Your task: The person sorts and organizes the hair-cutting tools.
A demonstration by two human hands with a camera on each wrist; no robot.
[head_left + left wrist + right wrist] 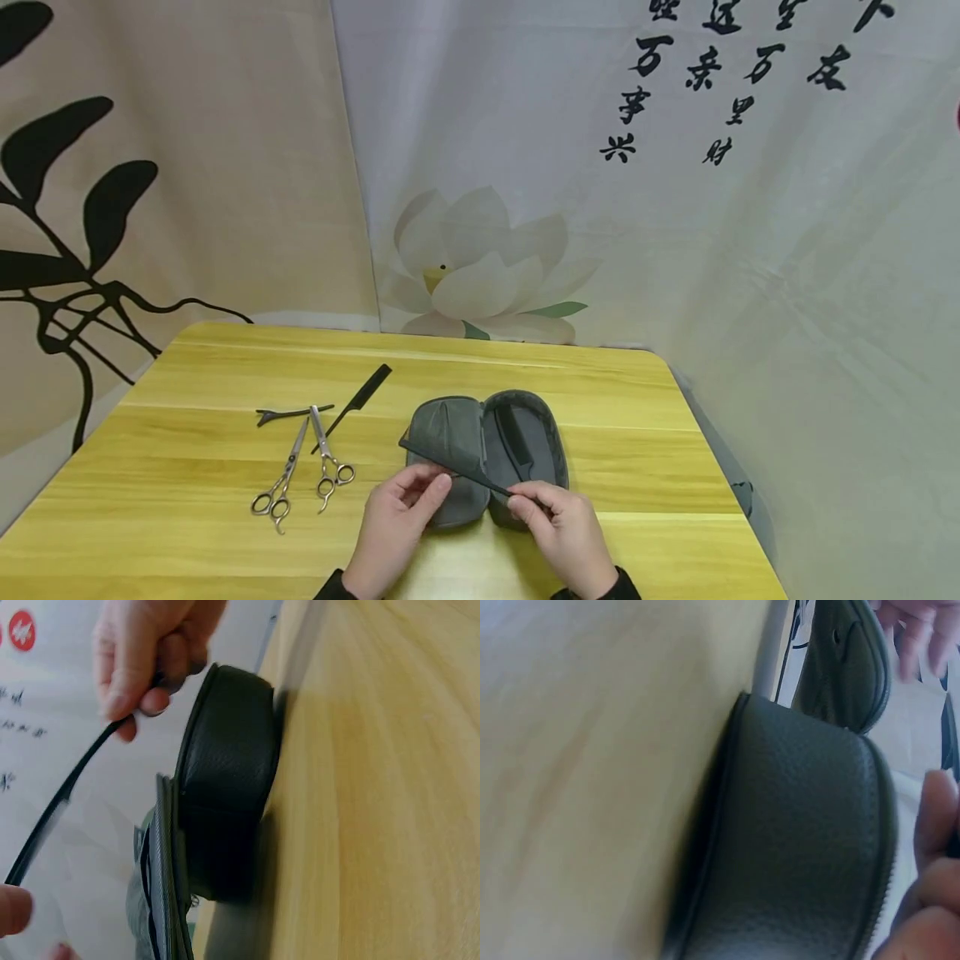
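Note:
A thin black comb slants over the open dark grey zip case, its wider end to the left. My right hand pinches its narrow tail between thumb and fingers. Along the comb's near side, my left hand grips it with thumb and forefinger. In the left wrist view the comb stretches between both hands, with the case's side behind it. Another black comb lies in the case's right half. A fabric panel covers part of the left half.
Left of the case lie two pairs of metal scissors, their tips close together, a black hair clip and another tail comb. They rest on a wooden table, with a printed cloth backdrop behind.

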